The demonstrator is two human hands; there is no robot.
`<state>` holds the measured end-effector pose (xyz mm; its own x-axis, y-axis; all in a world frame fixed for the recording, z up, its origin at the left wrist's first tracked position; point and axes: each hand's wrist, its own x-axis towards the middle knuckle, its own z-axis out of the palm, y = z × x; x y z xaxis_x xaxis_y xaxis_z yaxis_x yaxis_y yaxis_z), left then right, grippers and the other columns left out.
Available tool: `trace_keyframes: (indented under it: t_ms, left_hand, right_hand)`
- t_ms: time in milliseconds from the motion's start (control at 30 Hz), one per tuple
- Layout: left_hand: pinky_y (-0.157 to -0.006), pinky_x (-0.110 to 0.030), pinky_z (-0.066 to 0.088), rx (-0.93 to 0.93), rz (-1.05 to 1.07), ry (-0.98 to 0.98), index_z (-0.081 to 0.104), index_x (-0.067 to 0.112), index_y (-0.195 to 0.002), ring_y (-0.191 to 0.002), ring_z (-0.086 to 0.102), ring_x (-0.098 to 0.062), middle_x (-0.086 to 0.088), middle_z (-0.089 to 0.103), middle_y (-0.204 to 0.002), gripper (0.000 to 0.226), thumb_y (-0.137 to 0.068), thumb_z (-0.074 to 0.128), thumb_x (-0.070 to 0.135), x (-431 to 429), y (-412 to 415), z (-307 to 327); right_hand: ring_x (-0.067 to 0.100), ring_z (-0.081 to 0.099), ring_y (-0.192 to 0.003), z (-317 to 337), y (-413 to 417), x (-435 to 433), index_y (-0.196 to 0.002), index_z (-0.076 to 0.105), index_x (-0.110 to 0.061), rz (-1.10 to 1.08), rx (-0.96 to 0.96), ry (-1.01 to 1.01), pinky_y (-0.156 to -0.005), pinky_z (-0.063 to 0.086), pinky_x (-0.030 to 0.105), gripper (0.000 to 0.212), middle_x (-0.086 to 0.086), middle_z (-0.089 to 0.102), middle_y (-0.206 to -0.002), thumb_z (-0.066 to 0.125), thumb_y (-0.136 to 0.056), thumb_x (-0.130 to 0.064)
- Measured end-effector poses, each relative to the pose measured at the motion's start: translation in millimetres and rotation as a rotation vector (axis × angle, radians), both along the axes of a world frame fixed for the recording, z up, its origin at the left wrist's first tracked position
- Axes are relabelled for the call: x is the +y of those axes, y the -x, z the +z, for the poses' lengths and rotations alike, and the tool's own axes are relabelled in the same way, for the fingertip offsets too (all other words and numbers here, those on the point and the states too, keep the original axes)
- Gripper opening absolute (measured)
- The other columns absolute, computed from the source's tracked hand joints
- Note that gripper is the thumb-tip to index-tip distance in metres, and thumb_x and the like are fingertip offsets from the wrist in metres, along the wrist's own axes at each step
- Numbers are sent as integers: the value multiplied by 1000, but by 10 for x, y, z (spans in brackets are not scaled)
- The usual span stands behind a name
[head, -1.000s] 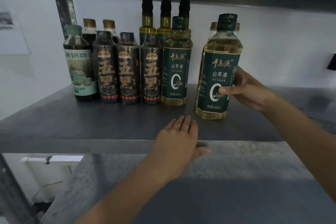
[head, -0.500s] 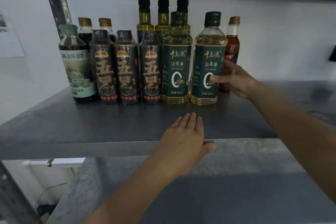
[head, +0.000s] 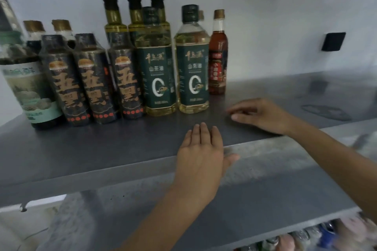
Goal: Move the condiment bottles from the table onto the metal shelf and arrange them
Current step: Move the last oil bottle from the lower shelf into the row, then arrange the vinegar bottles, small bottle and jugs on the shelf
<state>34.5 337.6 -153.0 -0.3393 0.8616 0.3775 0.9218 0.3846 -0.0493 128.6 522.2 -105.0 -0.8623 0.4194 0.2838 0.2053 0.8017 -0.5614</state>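
Fig.: R hand point(head: 263, 115), which gripped the 2nd oil bottle point(head: 192, 71) 0.5 s earlier, had let go & lay open, empty, on the metal shelf point(head: 102, 149) to the near right of it, the bottle upright beside its twin point(head: 156, 73) (placement judged done); L hand point(head: 202, 153) was unchanged, flat & open at the near edge.

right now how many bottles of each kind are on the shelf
dark gold-lettered bottles: 3
green-label oil bottles: 2
tall black-capped bottles: 3
gold-capped back bottles: 2
pale-label bottle: 1
red bottle: 1
total: 12 in plain view; one more cap peeks behind
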Motion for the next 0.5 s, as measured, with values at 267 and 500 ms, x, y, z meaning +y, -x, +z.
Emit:
trace_keyframes:
  t_ms: [267, 500]
  left_hand:
    - [-79, -41, 56, 48, -51, 33, 73, 7, -102, -92, 69, -33, -20, 71, -102, 77, -75, 23, 60, 1155, -1074, -38]
    - [-97, -36, 44, 33, -213, -170, 48, 11, -136, -124, 52, -27, -12, 50, -140, 75, -88, 21, 63, 2247, -2271, 183]
  right_hand:
    - [-3, 48, -120, -159, -1550, 694, -127, 59, -27, -86, -78, -256, -104, 37, 19, 58, -18, 54, -133, 44, -83, -62]
    - [15, 48, -125, -267, -3245, 1765, -134, 50, -30, -375, -120, -341, -102, 38, 30, 71, -7, 51, -138, 32, -78, -70]
